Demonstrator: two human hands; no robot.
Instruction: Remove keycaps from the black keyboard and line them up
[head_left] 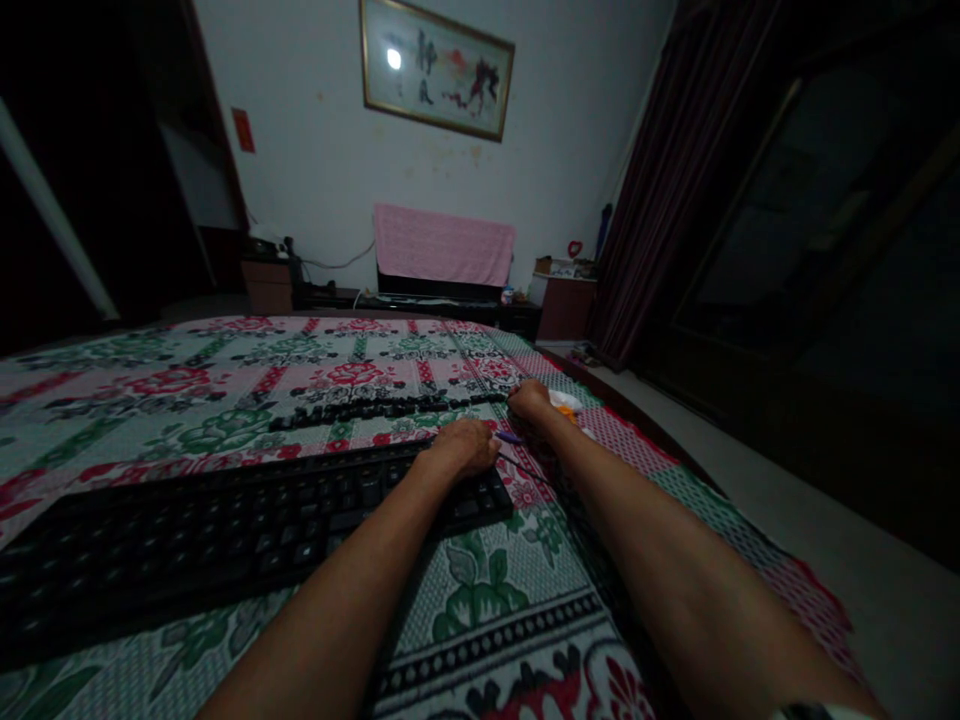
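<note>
A black keyboard lies slantwise on the patterned cloth. Over its right end is my left hand, fingers curled down and closed; a slim purple pen-like object sticks out at their tips. Dimness hides how firmly it is held. Beyond the keyboard runs a long row of small black pieces, which look like keycaps. At the right end of that row, my right hand is closed with its fingertips down on the last dark piece. Its grip is partly hidden.
A white and orange item sits just right of my right hand. A thin dark cable leaves the keyboard's right end. The flowered cloth covers the surface, whose right edge drops to the floor. A pink towel hangs at the far wall.
</note>
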